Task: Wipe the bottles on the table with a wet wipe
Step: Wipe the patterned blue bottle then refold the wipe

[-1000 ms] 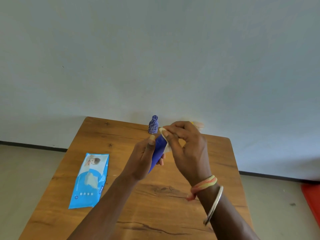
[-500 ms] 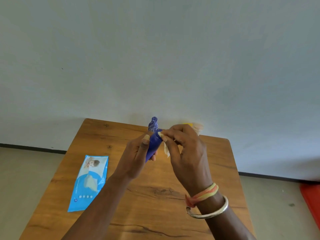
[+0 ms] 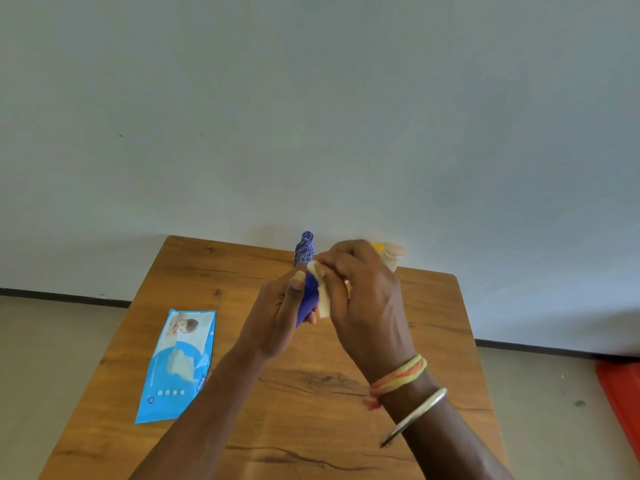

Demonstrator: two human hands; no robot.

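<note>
We look down on a wooden table (image 3: 194, 271) with dark grain and knots, its far edge close to a plain pale wall (image 3: 311, 116). A dark skirting strip (image 3: 62, 295) runs along the foot of that wall, and the beige floor (image 3: 45, 358) shows on both sides of the table. At the far right edge of our view, something red (image 3: 623, 403) sits on the floor, cut off by the frame.

On the left of the table lies a blue wipe packet (image 3: 178, 365), flat and well apart from the hands. At the far edge stands a pale bottle (image 3: 393, 256) with some yellow on it, and the right hand (image 3: 363, 299) blocks most of it. That wrist carries an orange-and-yellow thread band (image 3: 398, 375) and a metal bangle (image 3: 415, 415).

Now the action, up above the table's middle. The left hand (image 3: 277, 317) grips the blue bottle (image 3: 304, 254) round its lower body, fingers wrapped and thumb up along the side, with the patterned neck tilting away towards the wall. The right hand's fingers are curled, pinching the wet wipe (image 3: 322, 296) and pressing it against the bottle's right side, just below the neck.

As for contents, the blue bottle is opaque, so we cannot tell what is in it. The packet shows a pale patch at its middle, and we cannot tell whether that is a flap or a wipe.
</note>
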